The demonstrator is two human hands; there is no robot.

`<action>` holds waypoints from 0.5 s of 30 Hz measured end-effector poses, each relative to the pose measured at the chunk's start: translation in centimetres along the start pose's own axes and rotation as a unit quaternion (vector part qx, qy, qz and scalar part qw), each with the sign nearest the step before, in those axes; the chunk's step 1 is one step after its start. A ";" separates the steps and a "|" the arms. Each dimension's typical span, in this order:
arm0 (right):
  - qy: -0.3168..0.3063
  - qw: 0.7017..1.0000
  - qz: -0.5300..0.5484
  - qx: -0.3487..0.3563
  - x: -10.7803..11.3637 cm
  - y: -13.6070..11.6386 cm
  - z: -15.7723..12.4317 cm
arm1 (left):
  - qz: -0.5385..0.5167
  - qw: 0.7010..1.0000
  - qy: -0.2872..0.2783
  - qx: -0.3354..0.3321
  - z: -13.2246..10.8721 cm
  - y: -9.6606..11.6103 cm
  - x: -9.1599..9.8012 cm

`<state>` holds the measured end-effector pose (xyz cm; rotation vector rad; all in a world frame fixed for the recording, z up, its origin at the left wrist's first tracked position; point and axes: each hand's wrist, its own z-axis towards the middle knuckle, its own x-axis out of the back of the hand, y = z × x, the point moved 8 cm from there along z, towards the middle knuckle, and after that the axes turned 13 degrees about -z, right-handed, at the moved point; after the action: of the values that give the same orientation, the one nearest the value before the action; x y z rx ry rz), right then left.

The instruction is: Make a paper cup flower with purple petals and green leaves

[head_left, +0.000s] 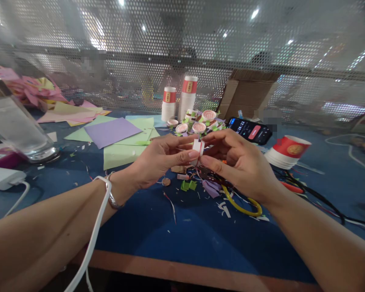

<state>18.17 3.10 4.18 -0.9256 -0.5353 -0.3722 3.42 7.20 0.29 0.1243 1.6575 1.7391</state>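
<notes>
Between both sets of fingertips is a small white piece with a thin red line round it; its exact kind I cannot make out. My left hand pinches it between thumb and fingers from the left. From the right, the thumb and fingers of my right hand close on its other edge. Just behind the hands lies a heap of small round white pieces with pink print and green paper bits. Below them are green paper scraps, purple paper scraps and a brown disc.
Coloured paper sheets lie at left, near a glass of water and a white charger. Stacked paper cups stand behind. At right are a phone, tilted cups, black cables and a yellow tool handle.
</notes>
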 end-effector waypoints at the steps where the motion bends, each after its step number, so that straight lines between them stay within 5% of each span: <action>1: -0.001 1.000 0.009 -0.002 -0.1 -0.1 0.0 | 0.003 1.000 0.000 -0.015 0.0 0.2 0.0; 15: -0.011 0.997 0.072 -0.006 -0.3 -0.5 0.0 | 0.031 0.998 0.004 -0.055 -0.3 0.6 -0.3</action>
<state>17.64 2.89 4.31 -0.9739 -0.4829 -0.2355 3.19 6.84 0.93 0.1178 1.5738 1.8758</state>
